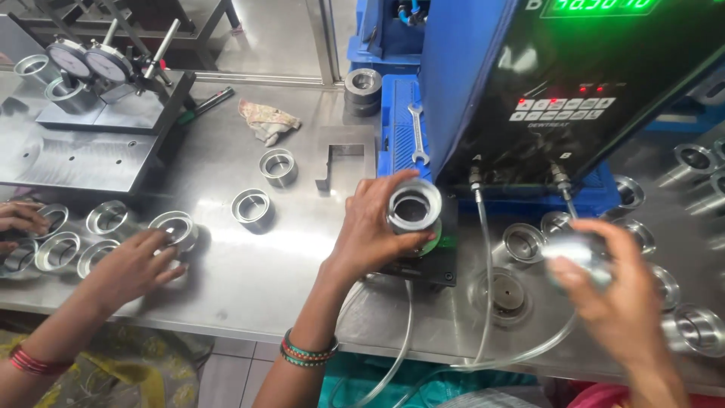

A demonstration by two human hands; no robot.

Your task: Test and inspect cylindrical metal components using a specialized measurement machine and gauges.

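Note:
My left hand (370,227) grips a shiny metal ring (414,205) and holds it on a black fixture (445,264) in front of the blue gauge unit (529,83). My right hand (612,295) is blurred and holds another metal ring (578,249) above the steel table (264,279), to the right of the fixture. Clear hoses (483,249) run from the unit's underside down past the table's front edge.
A co-worker's hand (132,264) rests on a ring (175,227) at the left among several rings; another hand (16,219) shows at the far left edge. Two loose rings (278,166), a rag (268,121), dial gauges (87,64), a spanner (418,132) and several rings at the right (695,329) surround the work area.

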